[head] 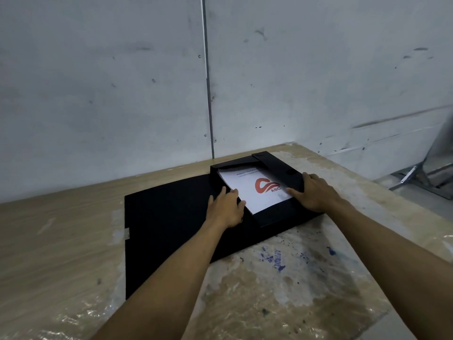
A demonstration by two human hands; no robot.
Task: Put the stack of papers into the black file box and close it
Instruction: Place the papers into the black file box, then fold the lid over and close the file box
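Your black plastic file box (272, 168) sits open on the pale wood-grain counter (61, 229), near the grey panel wall (98, 82) behind it; its flat black lid (166, 229) is folded out on the counter to the left of the box tray, lying flat; a small silver clasp tab (127, 233) shows at the lid's far left edge.

The white stack of papers (255, 190) with a red wave logo and "ABC" lettering is inside the box tray, top sheet face up; its near-left corner rides slightly over the tray's left wall, so the stack looks a bit skewed in the tray; can't tell if it's fully seated.

Your left hand (226, 209) lies flat at the left side of the box, fingers spread and extended, fingertips touching the left edge of the paper stack; grip released, nothing grasped, palm down over the lid hinge area.

Your right hand (312, 192) is at the right side of the box; fingers on the box's raised right side flap, thumb pointing in toward the paper's right edge; it presses on or lightly holds the flap, not the papers; can't tell if the grip is actually closed around the flap.

Counter right of the box is covered in wrinkled clear plastic film (282, 290) with blue ink stains (277, 262).
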